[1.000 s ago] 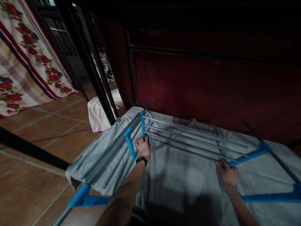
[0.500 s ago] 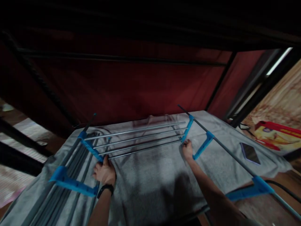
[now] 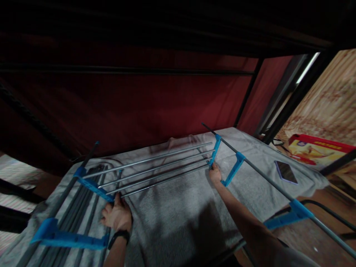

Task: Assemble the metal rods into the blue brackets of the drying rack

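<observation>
A partly assembled drying rack lies on a grey blanket, with several thin metal rods (image 3: 164, 166) spanning two blue plastic brackets. My left hand (image 3: 118, 216), wearing a dark wristband, grips the near end of the left blue bracket (image 3: 96, 186), its thumb beside the end of the nearest rod. At the other side my right hand (image 3: 215, 175) is closed around the near end of the right blue bracket (image 3: 215, 150); its fingertips are partly hidden. Each bracket sits on a grey pole, the right pole (image 3: 267, 176) carrying more blue brackets (image 3: 233, 170). Another blue bracket (image 3: 72, 238) sits nearer on the left pole.
Several loose grey tubes (image 3: 75, 207) lie on the blanket (image 3: 167, 218) at left. A phone (image 3: 286, 172) rests on the right part of it. Beyond stand a red and yellow box (image 3: 319, 150) and a dark metal frame post (image 3: 289, 100). Red cloth (image 3: 155, 104) hangs at the back.
The view has turned slightly right, so everything sits further left. Both hands stay at the same bracket ends; the right fingers look more closed around theirs.
</observation>
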Demonstrator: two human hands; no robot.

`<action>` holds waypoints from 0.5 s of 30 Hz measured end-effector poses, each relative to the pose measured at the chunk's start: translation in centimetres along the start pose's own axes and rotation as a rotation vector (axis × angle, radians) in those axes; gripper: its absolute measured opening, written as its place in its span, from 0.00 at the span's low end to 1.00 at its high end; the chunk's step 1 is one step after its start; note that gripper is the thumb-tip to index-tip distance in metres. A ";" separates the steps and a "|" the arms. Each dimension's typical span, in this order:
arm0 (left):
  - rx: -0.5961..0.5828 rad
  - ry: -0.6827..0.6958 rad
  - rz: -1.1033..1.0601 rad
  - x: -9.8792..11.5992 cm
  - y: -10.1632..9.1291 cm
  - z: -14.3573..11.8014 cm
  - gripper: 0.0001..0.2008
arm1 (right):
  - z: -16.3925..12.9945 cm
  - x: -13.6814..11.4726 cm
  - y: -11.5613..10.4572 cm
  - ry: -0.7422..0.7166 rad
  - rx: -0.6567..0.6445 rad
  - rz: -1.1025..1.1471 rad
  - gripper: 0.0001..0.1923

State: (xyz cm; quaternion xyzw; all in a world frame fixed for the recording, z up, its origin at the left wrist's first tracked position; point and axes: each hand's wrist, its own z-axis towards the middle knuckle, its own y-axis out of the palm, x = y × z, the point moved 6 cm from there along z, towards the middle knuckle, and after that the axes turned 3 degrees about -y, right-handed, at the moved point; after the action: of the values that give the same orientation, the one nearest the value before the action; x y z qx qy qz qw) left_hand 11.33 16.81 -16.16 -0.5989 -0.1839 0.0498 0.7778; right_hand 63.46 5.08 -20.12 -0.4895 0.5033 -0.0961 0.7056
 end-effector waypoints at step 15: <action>-0.011 0.009 0.044 -0.5 0.6 0.2 0.25 | -1.5 -0.7 -0.7 -0.078 -0.076 -0.207 0.32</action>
State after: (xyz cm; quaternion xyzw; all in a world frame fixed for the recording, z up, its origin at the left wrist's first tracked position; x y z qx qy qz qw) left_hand 10.87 17.04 -16.81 -0.6074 -0.1673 0.0633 0.7740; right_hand 62.19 4.27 -19.19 -0.5687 0.4255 -0.1301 0.6918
